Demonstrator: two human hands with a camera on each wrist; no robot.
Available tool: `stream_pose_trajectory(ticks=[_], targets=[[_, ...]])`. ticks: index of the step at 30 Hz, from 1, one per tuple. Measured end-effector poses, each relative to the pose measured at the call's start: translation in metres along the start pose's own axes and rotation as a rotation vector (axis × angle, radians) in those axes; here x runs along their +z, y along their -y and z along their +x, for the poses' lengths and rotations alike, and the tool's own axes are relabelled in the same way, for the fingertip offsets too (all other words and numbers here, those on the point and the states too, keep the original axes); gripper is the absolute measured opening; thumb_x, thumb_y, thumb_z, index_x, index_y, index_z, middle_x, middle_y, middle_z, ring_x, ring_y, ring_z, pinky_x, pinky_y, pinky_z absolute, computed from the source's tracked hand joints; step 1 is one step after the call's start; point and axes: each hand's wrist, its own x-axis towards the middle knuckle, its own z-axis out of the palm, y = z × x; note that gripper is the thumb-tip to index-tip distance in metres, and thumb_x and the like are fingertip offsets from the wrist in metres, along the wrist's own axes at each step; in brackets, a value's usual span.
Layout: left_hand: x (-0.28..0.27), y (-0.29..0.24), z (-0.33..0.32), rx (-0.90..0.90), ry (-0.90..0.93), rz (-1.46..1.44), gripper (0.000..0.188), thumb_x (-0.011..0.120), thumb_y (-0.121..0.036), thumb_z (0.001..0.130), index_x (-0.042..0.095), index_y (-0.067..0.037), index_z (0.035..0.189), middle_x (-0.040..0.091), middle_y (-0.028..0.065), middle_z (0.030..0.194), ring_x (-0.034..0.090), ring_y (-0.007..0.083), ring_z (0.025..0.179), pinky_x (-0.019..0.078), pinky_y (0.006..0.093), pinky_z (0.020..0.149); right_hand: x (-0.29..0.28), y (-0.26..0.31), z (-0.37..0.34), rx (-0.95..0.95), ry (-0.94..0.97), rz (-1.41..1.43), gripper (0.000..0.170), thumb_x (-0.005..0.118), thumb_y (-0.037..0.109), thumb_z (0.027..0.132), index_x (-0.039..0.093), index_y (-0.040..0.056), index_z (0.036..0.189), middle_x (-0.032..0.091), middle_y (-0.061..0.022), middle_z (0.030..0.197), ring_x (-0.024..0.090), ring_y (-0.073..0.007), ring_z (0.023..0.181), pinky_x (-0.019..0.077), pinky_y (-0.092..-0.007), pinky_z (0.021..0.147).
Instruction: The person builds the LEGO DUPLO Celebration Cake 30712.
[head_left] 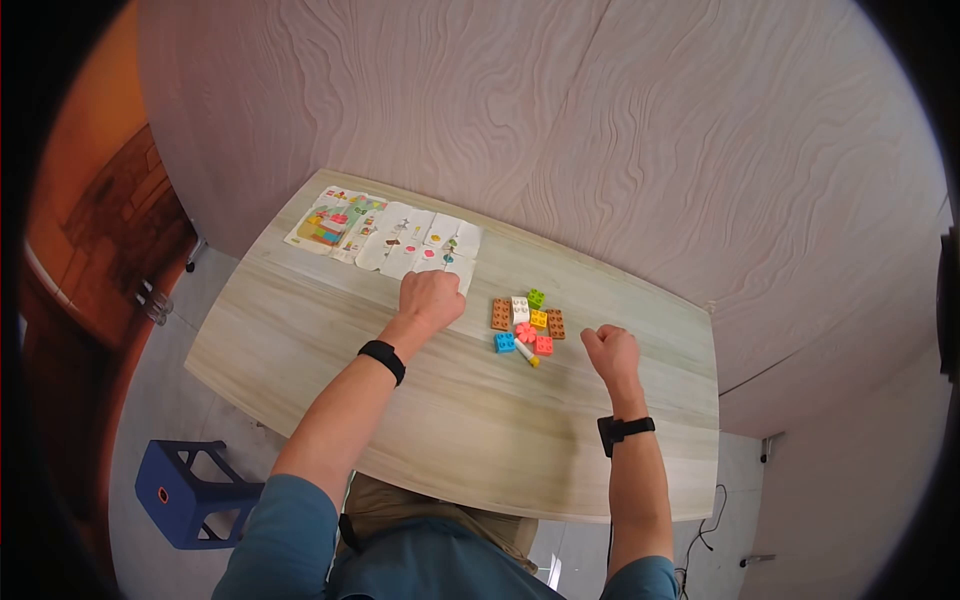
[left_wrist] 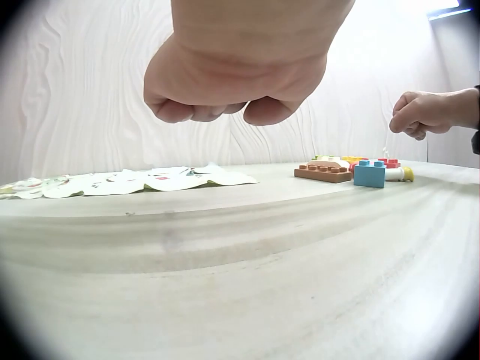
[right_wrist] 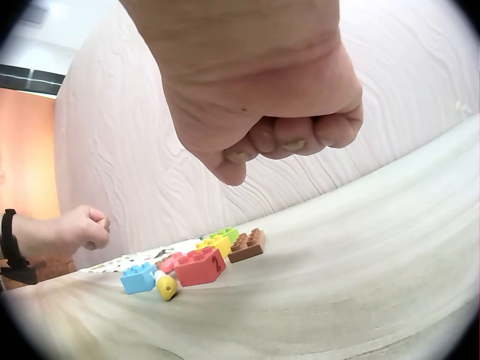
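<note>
At 9 and 3 o'clock from the bricks [head_left: 539, 319], left hand [head_left: 432, 300] and right hand [head_left: 612, 355] hover fisted, seemingly empty. Uncurl fingers before pinching.

A single dark numeral 2 was legible, printed on a side face of the red brick [right_wrist: 201, 268], at the near right of the brick group. On the paper sheet [head_left: 398, 236], at the far left of the table, a small red mark stood in the far left corner, and tiny printing ran among the coloured pictures, all too small to read. A round red mark sat on the blue stool [head_left: 180, 480] at left, its lettering, if any, indistinct.
</note>
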Motion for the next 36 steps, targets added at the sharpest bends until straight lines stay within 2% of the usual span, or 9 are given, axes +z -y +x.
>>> stream_pose_trajectory(ticks=[26, 36], targets=[[0.0048, -0.0042, -0.0006, -0.012, 0.026, 0.003, 0.014, 0.067, -0.019, 0.079, 0.074, -0.009, 0.072, 0.075, 0.0155, 0.083, 0.071, 0.0374, 0.079, 0.0517, 0.0501, 0.075, -0.0041, 0.0028, 0.0018, 0.038, 0.016, 0.022, 0.041, 0.066, 0.038, 0.087, 0.072, 0.0003, 0.072, 0.068, -0.0241, 0.070, 0.067, -0.0437, 0.067, 0.0546, -0.0504, 0.065], [0.0048, -0.0070, -0.0020, 0.007, 0.010, -0.004, 0.013, 0.068, -0.018, 0.078, 0.073, -0.009, 0.070, 0.074, 0.0155, 0.079, 0.071, 0.0376, 0.078, 0.0505, 0.0506, 0.074, -0.0021, 0.0007, 0.0001, 0.017, -0.003, 0.036, 0.042, 0.065, 0.038, 0.087, 0.070, 0.0003, 0.068, 0.067, -0.0236, 0.068, 0.066, -0.0440, 0.065, 0.0539, -0.0507, 0.064]])
